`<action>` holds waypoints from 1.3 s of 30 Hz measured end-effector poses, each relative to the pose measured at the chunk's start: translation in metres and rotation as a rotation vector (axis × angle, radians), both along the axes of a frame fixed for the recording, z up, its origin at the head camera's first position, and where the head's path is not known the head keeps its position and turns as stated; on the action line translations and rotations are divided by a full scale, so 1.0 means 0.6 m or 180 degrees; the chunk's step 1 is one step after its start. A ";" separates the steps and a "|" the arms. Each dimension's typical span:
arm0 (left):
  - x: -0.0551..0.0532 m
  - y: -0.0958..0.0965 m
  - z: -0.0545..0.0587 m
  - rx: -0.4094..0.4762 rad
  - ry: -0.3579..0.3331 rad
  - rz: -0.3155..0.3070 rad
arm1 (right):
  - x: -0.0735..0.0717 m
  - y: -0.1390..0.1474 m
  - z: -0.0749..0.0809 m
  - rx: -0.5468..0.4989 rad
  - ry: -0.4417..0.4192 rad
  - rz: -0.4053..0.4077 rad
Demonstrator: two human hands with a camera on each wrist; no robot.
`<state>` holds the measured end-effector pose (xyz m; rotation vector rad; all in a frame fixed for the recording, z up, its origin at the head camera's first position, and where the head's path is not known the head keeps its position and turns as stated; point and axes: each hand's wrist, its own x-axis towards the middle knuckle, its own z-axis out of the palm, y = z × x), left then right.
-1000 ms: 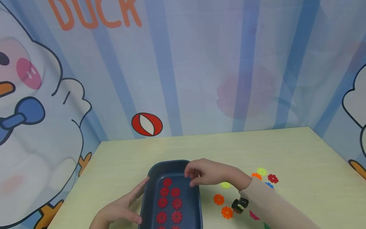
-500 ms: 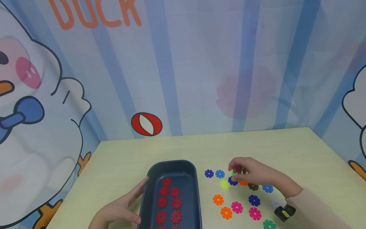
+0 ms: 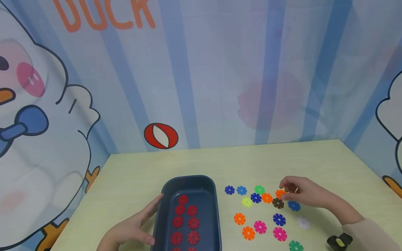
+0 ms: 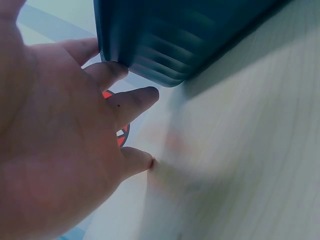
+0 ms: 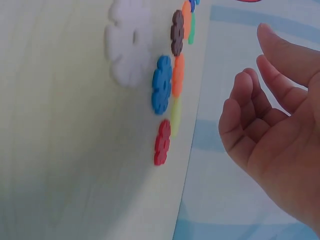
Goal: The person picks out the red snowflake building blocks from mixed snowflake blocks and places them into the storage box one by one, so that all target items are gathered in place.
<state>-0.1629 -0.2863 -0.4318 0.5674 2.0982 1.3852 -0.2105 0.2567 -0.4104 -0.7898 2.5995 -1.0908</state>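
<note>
In the head view my left hand [image 3: 132,227] lies along the left side of a dark blue tray [image 3: 217,209], its fingers spread and touching the tray's outside wall. Inside the tray, red notched plastic discs [image 3: 193,222] stand in two columns. My right hand [image 3: 311,195] hovers over the far right of the loose discs, fingers loosely bent and holding nothing. Close to its fingertips are an orange disc [image 3: 280,194], a brown disc [image 3: 277,203] and a blue disc [image 3: 294,205]. A red disc [image 5: 162,142] shows in the right wrist view; in the head view the right hand hides it.
Right of the tray, loose discs lie scattered, among them pink [image 3: 260,227], green [image 3: 296,245], white [image 3: 303,222] and yellow [image 3: 246,202] ones. A printed cloth backdrop [image 3: 220,69] rises behind the pale table [image 3: 132,181]. A black wrist camera [image 3: 340,241] sits on the right wrist.
My right hand has moved from above the tray's right rim across to the right, over the loose discs, uncovering several of them. The left hand and the tray have stayed put.
</note>
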 end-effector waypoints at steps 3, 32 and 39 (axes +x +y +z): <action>0.000 0.000 0.000 -0.0002 0.0004 -0.0006 | 0.000 0.010 -0.001 -0.0013 0.0004 -0.0034; -0.001 -0.001 -0.001 -0.0013 0.0009 -0.0006 | -0.017 0.065 -0.028 0.0521 -0.0310 -0.0650; 0.000 -0.001 -0.001 0.0017 0.0008 -0.0022 | -0.019 0.070 -0.031 0.0568 -0.0329 -0.0652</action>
